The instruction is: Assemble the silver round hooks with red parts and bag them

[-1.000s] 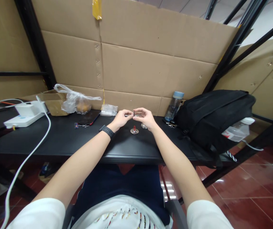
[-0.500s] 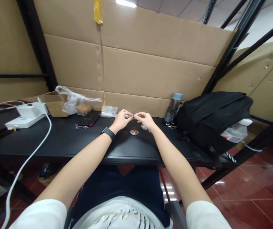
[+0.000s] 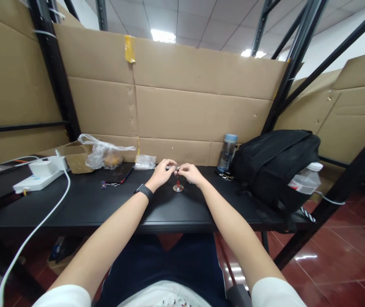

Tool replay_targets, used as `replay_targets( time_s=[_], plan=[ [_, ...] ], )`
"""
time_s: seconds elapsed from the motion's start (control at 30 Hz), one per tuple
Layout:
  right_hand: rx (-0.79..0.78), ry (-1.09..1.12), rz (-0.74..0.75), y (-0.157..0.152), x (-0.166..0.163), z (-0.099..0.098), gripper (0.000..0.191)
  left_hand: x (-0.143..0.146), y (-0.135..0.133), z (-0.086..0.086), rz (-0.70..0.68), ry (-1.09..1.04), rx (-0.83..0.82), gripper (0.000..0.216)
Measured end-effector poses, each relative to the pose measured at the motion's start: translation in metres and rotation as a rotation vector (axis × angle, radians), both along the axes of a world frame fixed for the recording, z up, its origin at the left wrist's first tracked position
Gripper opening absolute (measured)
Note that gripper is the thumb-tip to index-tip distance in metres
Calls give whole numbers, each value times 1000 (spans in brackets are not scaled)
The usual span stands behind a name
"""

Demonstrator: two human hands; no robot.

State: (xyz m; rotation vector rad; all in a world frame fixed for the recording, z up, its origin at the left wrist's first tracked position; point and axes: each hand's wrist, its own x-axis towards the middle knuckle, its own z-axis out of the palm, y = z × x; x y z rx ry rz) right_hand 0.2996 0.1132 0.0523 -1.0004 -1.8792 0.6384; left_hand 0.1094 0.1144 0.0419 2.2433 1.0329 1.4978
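Observation:
My left hand (image 3: 163,171), a dark watch (image 3: 144,191) on its wrist, is closed in a pinch above the black table (image 3: 86,209). It meets the fingertips of my right hand (image 3: 191,174), also pinched. A small shiny piece shows at the fingers; its kind is too small to make out. Just beneath the fingertips is a small round metal disc (image 3: 178,189) with a red loop (image 3: 178,183) rising from its middle. I cannot tell whether the loop touches my fingers. My right hand mostly hides another shiny round piece behind it.
On the left are a white power strip (image 3: 38,182) with a cable, a cardboard box (image 3: 75,158), a plastic bag (image 3: 101,154), a phone (image 3: 121,172) and a clear packet (image 3: 145,162). To the right stand a bottle (image 3: 227,153) and a black backpack (image 3: 271,164). Cardboard (image 3: 176,111) walls the back.
The head view has tilted up, so things sit lower in the picture. My hands now appear more directly above the disc with the red loop. The other round piece is more hidden behind my right hand.

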Motion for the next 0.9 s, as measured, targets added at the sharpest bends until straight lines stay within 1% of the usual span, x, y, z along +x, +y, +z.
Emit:
replay_targets(
  time_s=[0.07,0.17,0.27,0.4,0.5,0.6,0.67,0.77,0.83,0.9],
  plan=[
    [43,-29,11,2,0,-1,12,0,-2,0,12,109,-2,17],
    [73,-24,-4,4,1,-1,11,-1,-4,-2,84,276,-21,15],
    [58,-17,8,4,0,-2,11,-2,-4,-3,104,331,-27,17],
    [41,-67,28,3,1,-2,13,-5,-5,0,122,366,-27,14],
    [41,-222,68,-1,7,0,17,-8,-5,1,145,391,-49,15],
    [-41,-438,206,-3,15,2,28,-11,-4,0,178,421,-91,16],
    [-99,-535,288,-4,18,2,33,-12,-2,-1,203,440,-114,17],
    [-115,-571,338,-4,15,-1,24,-14,-1,-2,239,451,-128,18],
    [-101,-565,333,-3,11,-3,17,-15,0,-1,249,447,-139,18],
    [-72,-547,292,-3,9,-3,11,-15,-1,1,249,442,-153,18]
  ],
)
